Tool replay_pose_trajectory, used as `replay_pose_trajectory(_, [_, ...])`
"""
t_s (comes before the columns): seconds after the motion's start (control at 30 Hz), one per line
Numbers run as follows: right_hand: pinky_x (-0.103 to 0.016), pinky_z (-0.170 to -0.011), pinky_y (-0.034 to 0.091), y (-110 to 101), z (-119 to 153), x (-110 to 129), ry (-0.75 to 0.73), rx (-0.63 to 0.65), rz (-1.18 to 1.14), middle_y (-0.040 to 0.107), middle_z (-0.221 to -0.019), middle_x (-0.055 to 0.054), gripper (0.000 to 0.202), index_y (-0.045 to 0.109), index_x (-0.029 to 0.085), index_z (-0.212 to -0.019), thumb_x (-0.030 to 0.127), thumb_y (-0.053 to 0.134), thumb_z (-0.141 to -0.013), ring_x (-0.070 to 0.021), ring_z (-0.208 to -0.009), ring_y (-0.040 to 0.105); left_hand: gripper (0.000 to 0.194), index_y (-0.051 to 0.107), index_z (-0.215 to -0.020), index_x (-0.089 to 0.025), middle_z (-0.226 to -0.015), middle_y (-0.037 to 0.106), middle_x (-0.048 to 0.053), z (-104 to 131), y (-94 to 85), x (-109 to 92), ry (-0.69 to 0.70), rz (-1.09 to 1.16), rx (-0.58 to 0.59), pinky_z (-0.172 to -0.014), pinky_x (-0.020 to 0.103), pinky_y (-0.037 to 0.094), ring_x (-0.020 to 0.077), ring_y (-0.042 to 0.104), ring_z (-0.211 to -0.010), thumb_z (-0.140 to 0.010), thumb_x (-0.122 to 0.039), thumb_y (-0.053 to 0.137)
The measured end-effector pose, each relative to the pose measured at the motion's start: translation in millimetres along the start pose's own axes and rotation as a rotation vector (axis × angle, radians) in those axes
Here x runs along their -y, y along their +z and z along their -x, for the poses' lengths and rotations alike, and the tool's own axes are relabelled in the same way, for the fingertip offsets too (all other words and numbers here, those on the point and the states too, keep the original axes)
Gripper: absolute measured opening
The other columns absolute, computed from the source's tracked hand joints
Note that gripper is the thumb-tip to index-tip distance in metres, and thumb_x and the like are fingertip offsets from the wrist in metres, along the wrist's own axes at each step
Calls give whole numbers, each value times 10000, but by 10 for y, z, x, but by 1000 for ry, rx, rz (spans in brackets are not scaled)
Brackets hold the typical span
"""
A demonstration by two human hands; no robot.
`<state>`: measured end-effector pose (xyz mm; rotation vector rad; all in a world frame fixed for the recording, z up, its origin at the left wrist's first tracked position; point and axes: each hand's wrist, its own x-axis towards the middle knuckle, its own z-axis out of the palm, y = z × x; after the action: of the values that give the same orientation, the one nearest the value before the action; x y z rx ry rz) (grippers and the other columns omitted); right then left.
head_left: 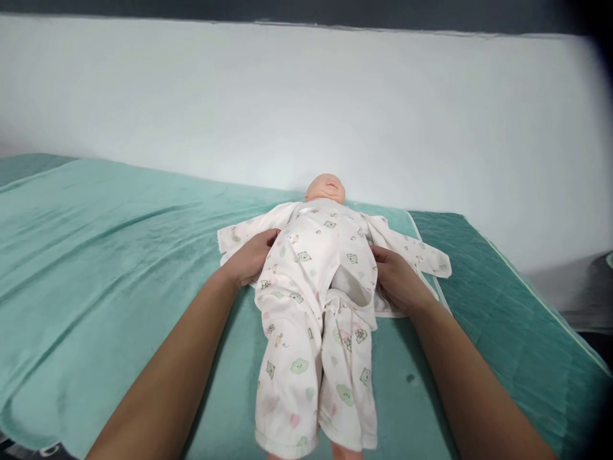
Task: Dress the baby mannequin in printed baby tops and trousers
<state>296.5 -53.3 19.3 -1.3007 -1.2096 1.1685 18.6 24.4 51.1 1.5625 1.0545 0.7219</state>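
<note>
A baby doll (326, 186) lies on its back, dressed in a white printed top (325, 230) and matching trousers (292, 370). The top's sleeves spread out to both sides. My left hand (256, 255) is at the left side of the doll's waist, its fingertips hidden by the clothing. On the right side of the waist, my right hand (395, 278) touches the cloth with its fingers bent; the fingertips are partly hidden. White cloth lies under and beside both hands.
The doll rests on a light green blanket (119, 255) with soft folds. A darker green quilted cover (498, 313) shows at the right. Behind stands a white wall (287, 102).
</note>
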Motion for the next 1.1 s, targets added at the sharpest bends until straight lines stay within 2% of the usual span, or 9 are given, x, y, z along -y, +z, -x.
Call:
replay_pose_trajectory(0.1, [-346, -756, 533, 34, 0, -17, -5, 8, -95, 741, -909, -21, 322, 698, 248, -971, 380, 766, -685, -233, -856, 669, 357, 695, -1009, -167, -978, 726, 72, 2, 46, 14, 22, 108, 11, -806, 377, 504, 275, 634, -924, -682, -308, 665])
replay_pose_trajectory(0.2, [-335, -745, 527, 73, -1, -10, -18, -28, -93, 737, -933, -12, 264, 671, 246, -915, 371, 756, -698, -217, -835, 660, 336, 687, -1034, -182, -981, 724, 62, 12, 82, 29, 85, 139, 22, -854, 389, 488, 269, 630, -940, -718, -272, 619])
replay_pose_trajectory(0.33, [-326, -703, 511, 85, -21, -27, -12, -118, 19, 727, -904, -7, 245, 649, 229, -885, 372, 729, -703, -213, -799, 635, 208, 668, -893, -189, -884, 702, 47, 16, 85, 35, 82, 27, -40, -813, 365, 474, 271, 604, -915, -715, -292, 638])
replay_pose_trajectory(0.43, [-318, -683, 496, 52, -66, -84, -9, -215, 184, 721, -851, -7, 210, 654, 222, -863, 350, 702, -704, -221, -798, 620, 187, 627, -859, -193, -879, 679, 29, -14, 87, 61, 36, -83, -100, -734, 331, 456, 236, 577, -848, -708, -302, 640])
replay_pose_trajectory(0.57, [-322, -662, 484, 26, -127, -96, 46, -305, 322, 739, -891, -35, 294, 681, 221, -959, 339, 700, -690, -244, -801, 633, 200, 598, -892, -195, -873, 673, 17, -65, 136, 91, -1, -143, -195, -694, 303, 439, 201, 568, -792, -700, -252, 599])
replay_pose_trajectory(0.67, [-350, -719, 498, 46, -134, -27, 52, -272, 333, 752, -955, -52, 386, 698, 207, -1058, 322, 704, -690, -259, -819, 649, 243, 643, -923, -174, -935, 711, 54, -74, 181, 77, 20, -160, -237, -764, 331, 459, 242, 616, -868, -694, -242, 597])
replay_pose_trajectory(0.77, [-375, -781, 510, 76, -105, 49, 10, -180, 318, 760, -988, -45, 379, 727, 217, -1071, 324, 698, -709, -282, -880, 661, 299, 691, -958, -148, -947, 738, 80, -55, 202, 46, 18, -128, -175, -773, 358, 477, 287, 640, -899, -701, -286, 627])
replay_pose_trajectory(0.9, [-407, -883, 503, 108, -46, 125, -55, -132, 304, 759, -1041, -40, 331, 759, 228, -1020, 336, 713, -710, -309, -983, 659, 383, 710, -1024, -144, -964, 751, 96, -23, 230, -10, -32, 75, -46, -760, 373, 511, 306, 663, -893, -685, -319, 692])
replay_pose_trajectory(1.1, [-438, -885, 500, 105, -27, 115, -84, -174, 286, 762, -1010, -60, 372, 762, 214, -1020, 363, 754, -679, -347, -1035, 641, 429, 718, -1055, -157, -950, 758, 89, -24, 332, -30, -25, 349, -49, -781, 384, 542, 303, 680, -916, -646, -285, 736])
